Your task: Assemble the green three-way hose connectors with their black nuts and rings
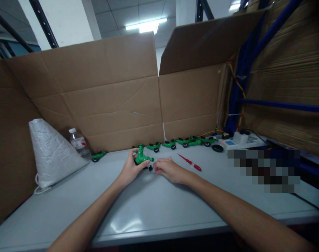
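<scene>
Left hand (130, 170) grips a green fitting (141, 158) just above the counter (159, 206); right hand (167, 169) pinches a small black part (150, 168) beside it, apparently not yet joined. Finished-looking fittings (184, 141) line up beyond both hands

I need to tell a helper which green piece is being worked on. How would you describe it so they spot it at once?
Start at the cardboard wall behind the grey table. In front of the row of green fittings along its foot, the green fitting is the only one gripped in a hand, the left hand.
</scene>
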